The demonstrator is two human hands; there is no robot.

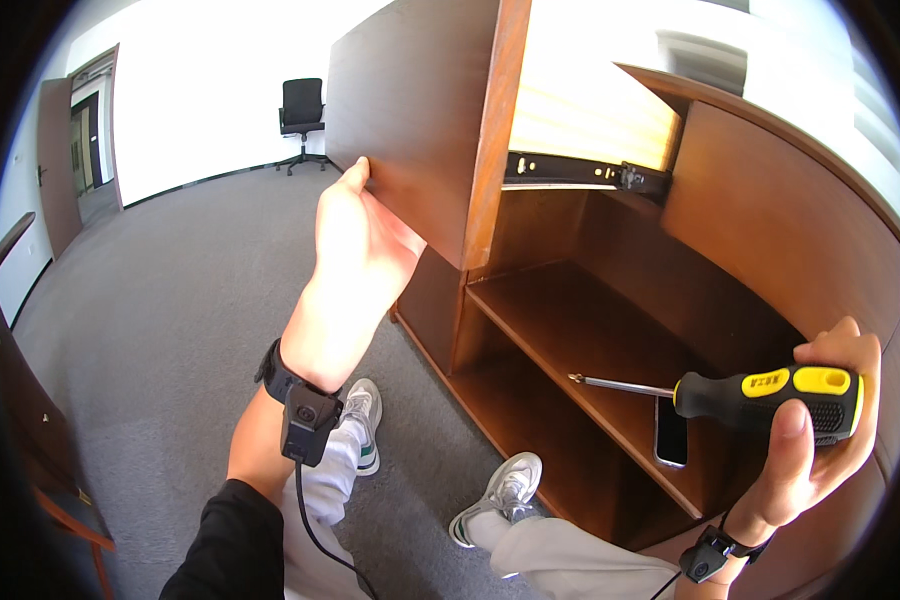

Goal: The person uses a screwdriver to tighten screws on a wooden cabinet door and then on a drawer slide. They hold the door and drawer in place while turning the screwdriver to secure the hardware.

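A brown wooden drawer (420,115) is pulled out of the cabinet, its broad front panel facing left. My left hand (365,225) grips the panel's lower edge, thumb against the outer face; the other fingers are mostly hidden behind it. Along the drawer's pale wood side (590,115) runs a black metal slide (560,171). My right hand (820,455) is closed round the black and yellow handle of a screwdriver (715,394). Its metal shaft points left, in front of the cabinet shelf (570,300) and apart from the slide.
A smartphone (672,445) lies on the shelf below the screwdriver. A curved wooden panel (770,200) rises at the right. Grey carpet (200,300) spreads leftward to an office chair (302,115) and an open door (60,165). Dark wooden furniture (40,420) stands at the left edge.
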